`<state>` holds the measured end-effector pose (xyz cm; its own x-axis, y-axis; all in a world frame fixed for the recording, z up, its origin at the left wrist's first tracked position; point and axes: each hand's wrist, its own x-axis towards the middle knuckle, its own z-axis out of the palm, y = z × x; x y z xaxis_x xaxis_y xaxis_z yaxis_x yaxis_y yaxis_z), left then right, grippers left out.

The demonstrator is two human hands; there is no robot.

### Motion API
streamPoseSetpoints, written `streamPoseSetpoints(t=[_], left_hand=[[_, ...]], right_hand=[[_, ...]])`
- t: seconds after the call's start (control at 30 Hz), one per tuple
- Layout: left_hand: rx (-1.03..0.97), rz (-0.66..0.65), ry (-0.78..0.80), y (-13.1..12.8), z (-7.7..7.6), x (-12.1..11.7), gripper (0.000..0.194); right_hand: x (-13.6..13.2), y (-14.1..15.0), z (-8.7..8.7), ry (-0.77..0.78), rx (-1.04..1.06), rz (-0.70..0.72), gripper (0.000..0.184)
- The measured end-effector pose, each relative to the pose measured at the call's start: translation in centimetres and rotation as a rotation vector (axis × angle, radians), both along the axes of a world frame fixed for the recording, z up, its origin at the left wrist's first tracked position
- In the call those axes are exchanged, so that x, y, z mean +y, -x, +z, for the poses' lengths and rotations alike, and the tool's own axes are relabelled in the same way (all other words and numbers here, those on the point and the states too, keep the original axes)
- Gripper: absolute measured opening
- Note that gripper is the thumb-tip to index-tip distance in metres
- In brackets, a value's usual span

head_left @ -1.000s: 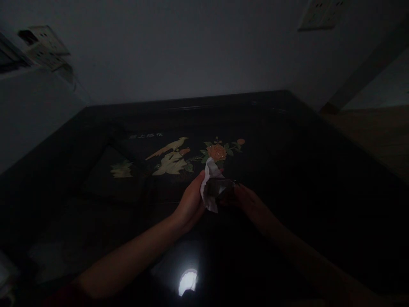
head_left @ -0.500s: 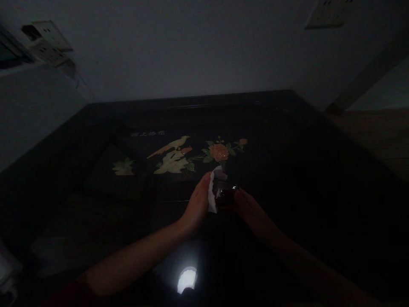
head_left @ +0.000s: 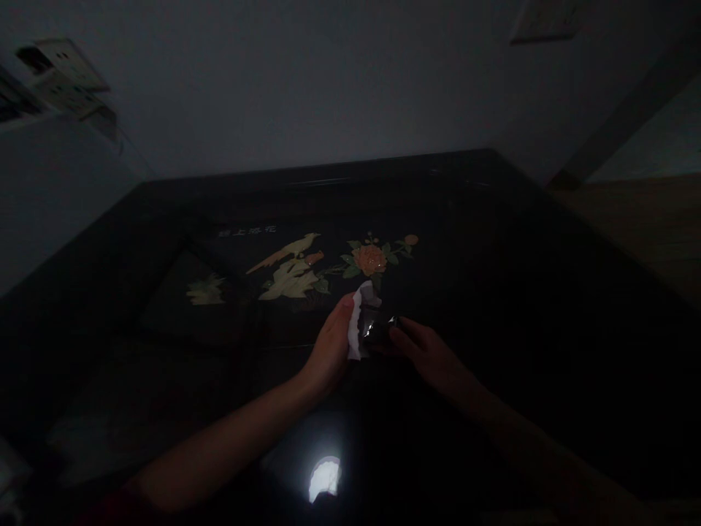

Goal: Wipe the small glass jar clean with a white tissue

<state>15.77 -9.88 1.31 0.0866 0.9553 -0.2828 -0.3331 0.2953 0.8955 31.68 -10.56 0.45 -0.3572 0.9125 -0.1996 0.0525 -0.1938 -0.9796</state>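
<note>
The left hand (head_left: 331,337) grasps a white tissue (head_left: 355,332) at one end of a dark, glossy object (head_left: 375,329); the right hand (head_left: 430,354) grips the other end, over the black desk (head_left: 465,226), nearer than its flower decoration (head_left: 369,259).

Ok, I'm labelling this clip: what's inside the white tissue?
Apparently one end of a dark, glossy object, which the right hand holds; whatever the tissue covers can't be seen.

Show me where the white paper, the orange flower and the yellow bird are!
White paper (head_left: 355,332): head view, on its pale front edge.
Orange flower (head_left: 369,259): head view, on its petals.
Yellow bird (head_left: 301,245): head view, on its body.
</note>
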Motion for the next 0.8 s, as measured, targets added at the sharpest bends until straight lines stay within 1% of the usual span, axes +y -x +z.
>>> streamPoseSetpoints(t=[0.13,0.2,0.3,0.4,0.43,0.47,0.53,0.6,0.67,0.73,0.8], left_hand=[[0.115,-0.015,-0.067,0.2,0.0,0.1,0.043],[0.171,-0.038,-0.101,0.2,-0.1,0.0,0.046],[0.223,-0.062,-0.144,0.2,-0.1,0.0,0.050],[0.269,-0.089,-0.188,0.3,-0.1,-0.1,0.051],[0.298,-0.107,-0.225,0.4,0.0,-0.1,0.051],[0.343,-0.126,-0.285,0.5,0.1,-0.1,0.051],[0.480,-0.158,-0.469,0.7,0.4,0.0,0.048],[0.654,-0.195,-0.678,1.0,0.5,0.1,0.045],[0.808,-0.253,-0.841,1.3,0.6,0.2,0.043],[0.899,-0.302,-0.950,1.4,0.8,0.2,0.042],[0.913,-0.317,-0.998,1.4,1.0,0.2,0.040]], right_hand=[[0.0,-0.2,0.2,0.008,0.018,0.077,0.054],[0.0,-0.2,0.1,0.007,-0.002,0.057,0.057],[0.0,-0.1,0.0,-0.002,-0.062,-0.004,0.055],[-0.1,0.1,0.0,0.034,-0.025,-0.016,0.056],[-0.2,0.2,0.0,0.051,0.001,-0.020,0.056],[-0.2,0.3,0.1,0.066,0.028,-0.031,0.056],[-0.4,0.4,0.2,0.085,0.059,-0.060,0.054],[-0.5,0.6,0.3,0.093,0.056,-0.088,0.050],[-0.6,0.7,0.4,0.085,0.032,-0.109,0.046],[-0.7,0.9,0.6,0.067,0.020,-0.131,0.044],[-0.8,1.0,0.6,0.056,0.029,-0.148,0.043]])
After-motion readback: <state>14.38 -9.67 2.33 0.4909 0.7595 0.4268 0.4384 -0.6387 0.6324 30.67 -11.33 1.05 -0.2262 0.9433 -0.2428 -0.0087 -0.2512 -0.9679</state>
